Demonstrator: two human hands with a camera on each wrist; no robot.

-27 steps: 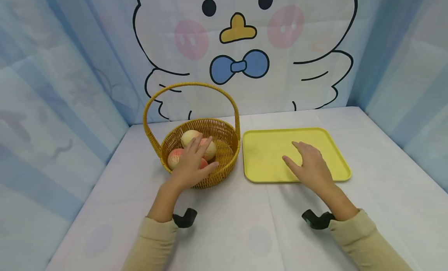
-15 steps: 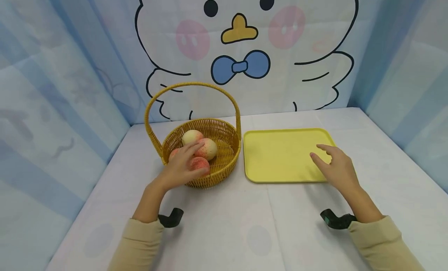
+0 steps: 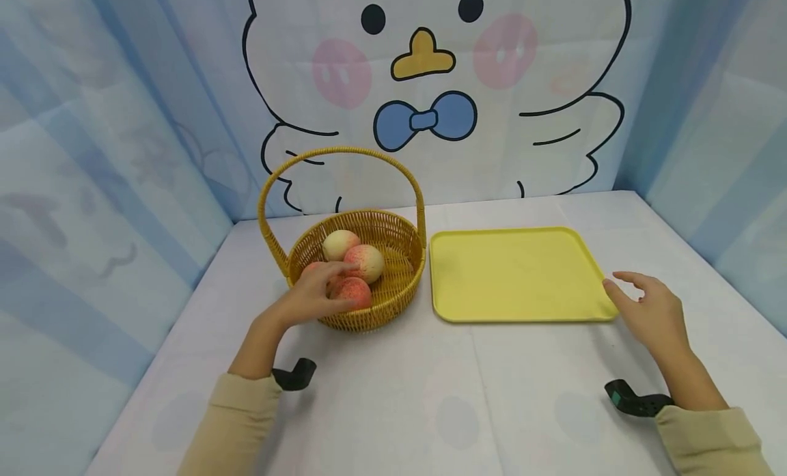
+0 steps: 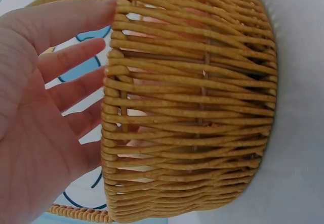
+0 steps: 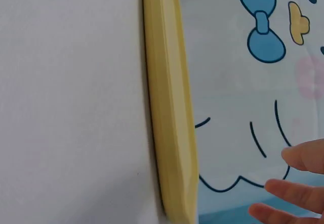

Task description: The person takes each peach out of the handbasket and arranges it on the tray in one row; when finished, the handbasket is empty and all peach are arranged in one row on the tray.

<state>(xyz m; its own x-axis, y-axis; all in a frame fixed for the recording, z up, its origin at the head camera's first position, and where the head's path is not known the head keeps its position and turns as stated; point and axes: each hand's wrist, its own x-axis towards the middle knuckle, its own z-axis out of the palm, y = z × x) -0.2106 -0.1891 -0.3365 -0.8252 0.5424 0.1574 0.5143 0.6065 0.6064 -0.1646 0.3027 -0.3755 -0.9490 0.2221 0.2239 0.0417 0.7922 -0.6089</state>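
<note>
A wicker basket [image 3: 402,288] with a tall handle holds several peaches. A red peach [image 3: 353,294] lies at its front, a pale one [image 3: 339,244] at the back, and a speckled one [image 3: 369,263] between them. My left hand [image 3: 307,297] reaches over the left front rim beside the red peach, fingers spread and thumb apart. In the left wrist view, the woven basket wall [image 4: 192,102] partly hides its fingertips. My right hand [image 3: 654,315] hovers off the right front corner of the yellow tray [image 3: 516,278], thumb and fingers apart, holding nothing.
A white cloth [image 3: 393,401] covers the table. Behind stands a curtain with a cartoon character [image 3: 430,162], and blue-white curtains [image 3: 92,223] rise on both sides. The tray stands just right of the basket.
My left hand has drawn back left from above the peaches to the basket's left front rim. My right hand has moved right from above the tray to beyond its right corner.
</note>
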